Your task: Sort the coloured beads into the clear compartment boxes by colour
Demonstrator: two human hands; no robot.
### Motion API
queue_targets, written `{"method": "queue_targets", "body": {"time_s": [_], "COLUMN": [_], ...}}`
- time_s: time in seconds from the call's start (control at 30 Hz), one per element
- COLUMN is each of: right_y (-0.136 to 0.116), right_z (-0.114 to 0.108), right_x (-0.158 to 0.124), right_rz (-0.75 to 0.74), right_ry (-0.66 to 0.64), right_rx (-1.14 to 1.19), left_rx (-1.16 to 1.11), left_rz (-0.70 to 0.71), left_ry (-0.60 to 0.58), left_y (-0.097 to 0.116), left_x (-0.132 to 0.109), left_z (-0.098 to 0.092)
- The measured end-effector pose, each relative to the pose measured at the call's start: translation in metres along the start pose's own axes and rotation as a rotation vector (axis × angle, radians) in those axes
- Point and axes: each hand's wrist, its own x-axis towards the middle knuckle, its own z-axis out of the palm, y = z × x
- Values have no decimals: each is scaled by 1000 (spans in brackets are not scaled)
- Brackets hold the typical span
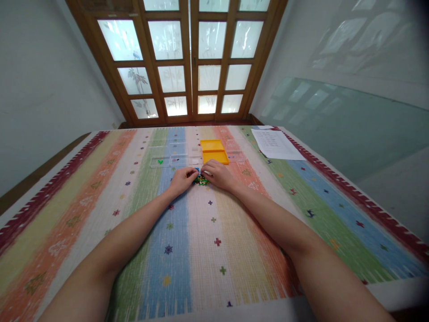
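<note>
Small multicoloured pieces, mostly green and yellow, lie in a pile (202,180) on the striped tablecloth, partly covered by my hands. My left hand (185,178) is at the pile's left side, its thumb and fingertips pinched together. Across from it my right hand (216,172) curls over the pile, fingertips drawn together. A bit of blue shows between the two hands. Whatever the fingertips hold is too small to name. Just beyond stands an open yellow case (215,156). Left of the case, a clear plastic box (160,162) has a few green pieces in it.
Another clear box (179,159) holds a tiny dark piece, and a clear case (235,155) sits right of the yellow one. Printed paper sheets (278,144) lie at the back right. A glass panel (335,120) leans along the right wall; wooden doors stand behind the table.
</note>
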Motion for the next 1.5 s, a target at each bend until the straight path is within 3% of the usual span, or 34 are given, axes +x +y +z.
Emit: {"method": "queue_targets", "body": {"time_s": [0.1, 0.33, 0.57, 1.13, 1.5], "right_y": [9, 68, 102, 69, 69], "right_z": [-3, -25, -38, -24, -21], "right_x": [-2, -16, -30, -16, -15], "right_rz": [79, 561, 843, 593, 565], "right_ry": [57, 439, 625, 448, 432], "right_rx": [-50, -186, -235, -163, -158], "left_rx": [99, 329, 373, 293, 227], "left_rz": [0, 18, 43, 97, 156], "left_ry": [17, 24, 13, -68, -154], "left_y": [0, -10, -16, -11, -7], "left_x": [0, 0, 1, 0, 0], "left_z": [-3, -14, -14, -17, -21]}}
